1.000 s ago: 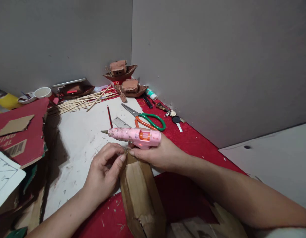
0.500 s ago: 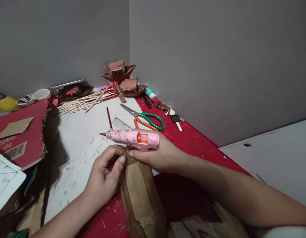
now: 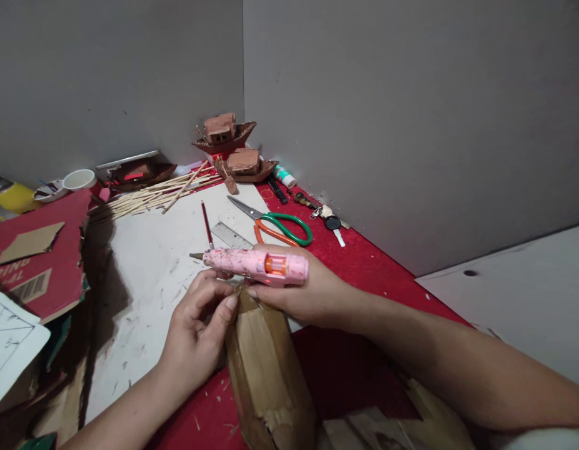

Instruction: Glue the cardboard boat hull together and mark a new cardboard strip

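Note:
A long brown cardboard boat hull (image 3: 266,350) points away from me, its near end low in the view. My left hand (image 3: 202,322) pinches the left side of its far tip between thumb and fingers. In my right hand (image 3: 301,287) lies a pink glue gun (image 3: 256,265), its nozzle aimed left above the left fingers. The right thumb rests at the hull's tip, on the right side. The right fingers are mostly hidden behind the gun and hull.
Scissors (image 3: 271,222), a ruler (image 3: 231,236) and a pencil (image 3: 207,224) lie beyond the hands. Wooden sticks (image 3: 149,197) and small brown model boats (image 3: 245,164) are farther back. Red cardboard (image 3: 50,250) stands left; keys (image 3: 334,222) lie right, near the wall.
The glue gun has shifted slightly right and down in the right hand. Both hands stay at the hull's tip, and the hull has barely moved.

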### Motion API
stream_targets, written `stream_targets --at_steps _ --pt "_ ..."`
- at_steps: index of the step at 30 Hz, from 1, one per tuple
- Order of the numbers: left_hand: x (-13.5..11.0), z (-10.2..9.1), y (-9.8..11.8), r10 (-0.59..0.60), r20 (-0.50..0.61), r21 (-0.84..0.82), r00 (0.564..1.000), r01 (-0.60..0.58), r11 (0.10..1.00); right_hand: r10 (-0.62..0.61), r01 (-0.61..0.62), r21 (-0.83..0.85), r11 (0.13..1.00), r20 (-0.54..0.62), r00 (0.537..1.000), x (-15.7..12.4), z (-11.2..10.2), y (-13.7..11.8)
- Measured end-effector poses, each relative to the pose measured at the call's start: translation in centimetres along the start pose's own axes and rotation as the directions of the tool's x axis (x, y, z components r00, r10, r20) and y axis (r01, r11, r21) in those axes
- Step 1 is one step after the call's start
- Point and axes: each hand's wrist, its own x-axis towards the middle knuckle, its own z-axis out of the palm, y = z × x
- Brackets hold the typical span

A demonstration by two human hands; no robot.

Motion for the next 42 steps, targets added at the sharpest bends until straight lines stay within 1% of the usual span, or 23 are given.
stream_targets --at_steps 5,9,14,17,19,22,24,25,27,30,34,39,42 --pt "-0.1 0.2 -0.3 -0.06 -0.018 -0.017 0.998 0.059 0.998 0.033 -0.033 -0.006 0.999 -0.055 0.998 0.1 0.3 0.0" --pt "-0.3 0.2 -0.4 -0.112 -0.025 -0.035 0.993 0.111 0.993 0.029 -0.03 -0.021 0.999 -0.056 0.998 0.1 0.4 -0.3" --pt "-0.5 0.3 -0.3 -0.166 -0.027 -0.128 0.986 0.162 0.979 0.013 -0.014 -0.023 1.0 -0.054 0.998 0.0 0.4 -0.5" --pt "-0.5 0.4 -0.4 -0.207 -0.008 -0.187 0.978 0.202 0.961 -0.012 0.011 -0.036 0.999 -0.05 0.999 0.1 0.4 -0.3" --pt "-0.5 0.4 -0.4 -0.253 0.022 -0.258 0.967 0.25 0.933 -0.026 0.024 -0.05 0.998 -0.046 0.999 0.1 0.4 -0.2" --pt "-0.4 0.4 -0.5 -0.317 0.076 -0.422 0.945 0.319 0.849 -0.03 0.027 -0.067 0.997 -0.05 0.998 0.1 0.5 -0.1" --pt "-0.4 0.3 -0.4 -0.333 0.102 -0.499 0.937 0.338 0.798 -0.032 0.029 -0.068 0.997 -0.046 0.998 0.1 0.5 0.1" --pt "-0.3 0.3 -0.4 -0.329 0.115 -0.515 0.937 0.339 0.787 -0.035 0.032 -0.061 0.998 -0.041 0.999 0.1 0.5 0.2" --pt "-0.2 0.2 -0.2 -0.311 0.124 -0.501 0.942 0.33 0.8 -0.041 0.04 -0.038 0.998 -0.028 0.999 0.1 0.6 0.3" --pt "0.0 0.1 0.1 -0.299 0.102 -0.458 0.949 0.312 0.833 -0.052 0.052 -0.006 0.999 -0.021 0.998 0.2 0.7 0.4" --pt "0.3 0.0 0.3 -0.275 0.089 -0.419 0.957 0.287 0.862 -0.04 0.04 -0.008 0.999 -0.015 0.999 0.2 0.9 0.2" --pt "0.3 0.1 -0.1 -0.202 0.033 -0.283 0.979 0.203 0.937 -0.037 0.037 -0.037 0.999 -0.014 0.999 0.2 0.9 0.5" --pt "0.2 0.0 -0.2 -0.146 -0.005 -0.182 0.989 0.143 0.973 -0.024 0.022 -0.056 0.998 -0.032 0.999 0.2 0.9 0.7"
